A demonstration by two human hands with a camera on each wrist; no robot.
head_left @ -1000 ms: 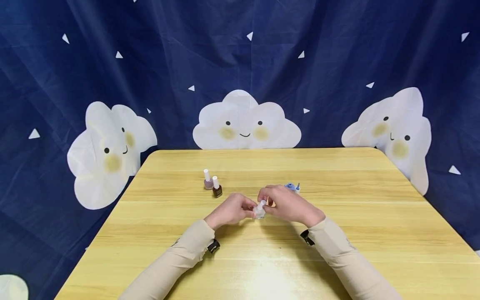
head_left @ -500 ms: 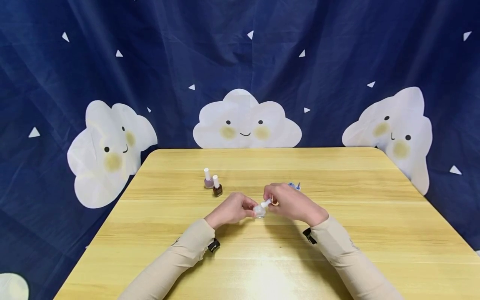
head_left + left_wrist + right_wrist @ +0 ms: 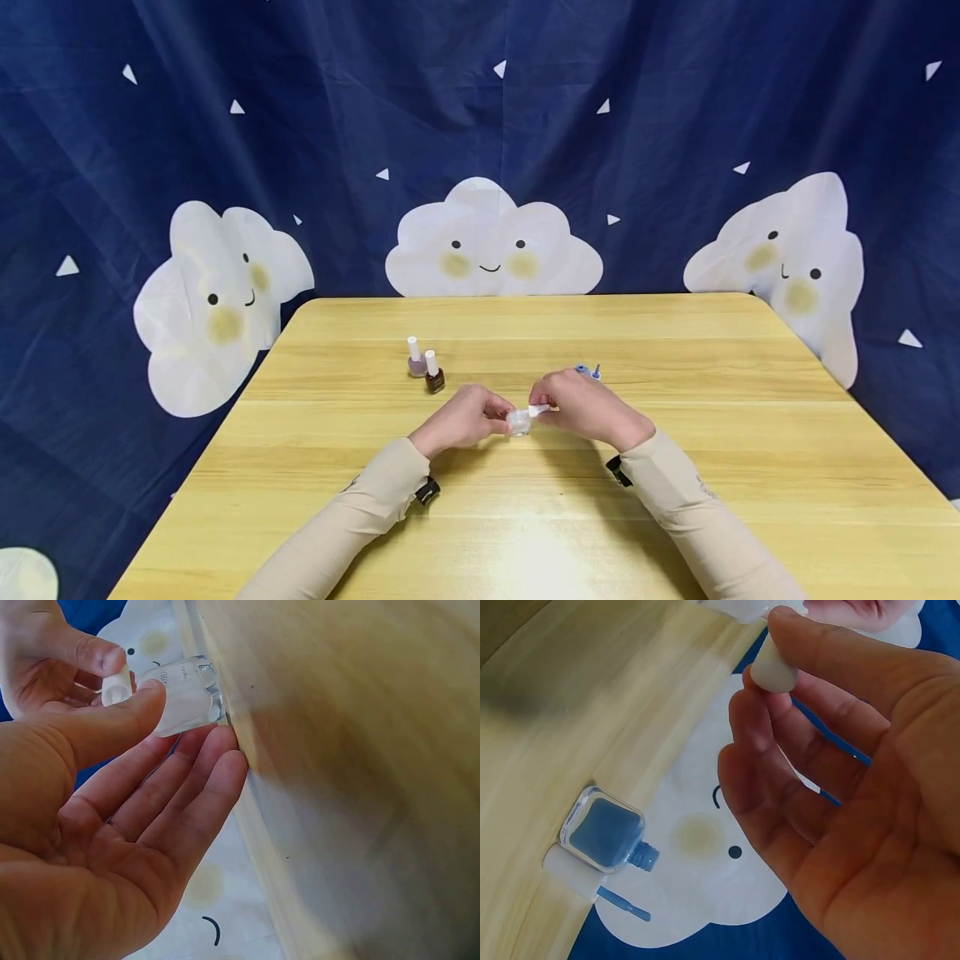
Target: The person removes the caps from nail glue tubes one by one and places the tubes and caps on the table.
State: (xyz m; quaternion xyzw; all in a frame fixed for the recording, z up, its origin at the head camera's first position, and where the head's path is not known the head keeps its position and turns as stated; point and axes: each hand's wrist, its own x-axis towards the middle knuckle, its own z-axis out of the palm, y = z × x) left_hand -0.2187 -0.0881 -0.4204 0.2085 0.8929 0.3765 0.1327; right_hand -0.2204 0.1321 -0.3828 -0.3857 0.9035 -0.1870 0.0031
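Note:
My left hand (image 3: 462, 418) pinches a small clear nail polish bottle (image 3: 518, 422) between thumb and fingers, close over the table. In the left wrist view its thumb lies along the side of the bottle (image 3: 187, 694), which bears faint print. The other fingers spread loosely underneath. Just right of the bottle, my right hand (image 3: 587, 408) pinches a white cap (image 3: 538, 410) between thumb and index finger. That cap lies tilted almost level, one end right at the bottle's neck. In the right wrist view the white cap (image 3: 774, 667) shows clearly, with the remaining fingers loosely curled.
Behind my right hand stands an uncapped blue nail polish bottle (image 3: 606, 829). Its white cap (image 3: 574, 871) stands beside it with the blue brush pointing up. A lilac polish bottle (image 3: 417, 365) and a dark brown one (image 3: 435, 381), both white-capped, stand back left on the wooden table (image 3: 337, 500).
The white cap has come off its steep stance over the bottle, swung to the right and tipped nearly level. My right hand shifted slightly right; the left hand stayed in place with the bottle.

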